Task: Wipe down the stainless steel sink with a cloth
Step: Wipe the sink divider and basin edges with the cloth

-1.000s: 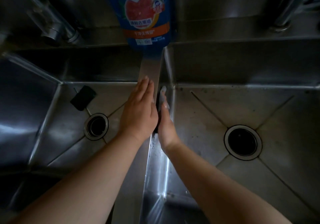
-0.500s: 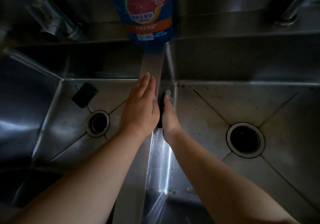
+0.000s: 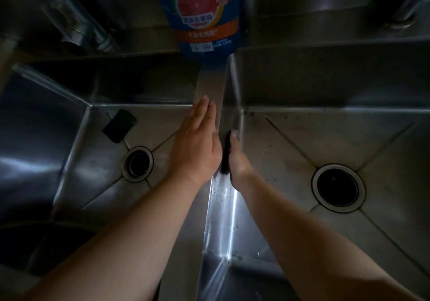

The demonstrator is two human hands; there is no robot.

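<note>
Centre of frame, divider (image 3: 210, 89): your left hand (image 3: 194, 148) lies flat and open; your right hand (image 3: 236, 158) presses the dark cloth (image 3: 225, 154), grip unclear. Risk: cloth slipping on wet steel.

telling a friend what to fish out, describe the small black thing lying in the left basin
Start at the left basin of the double sink. On its floor, beyond the drain toward the back corner, lies a flat black rectangle. It is the only loose object there.
</note>
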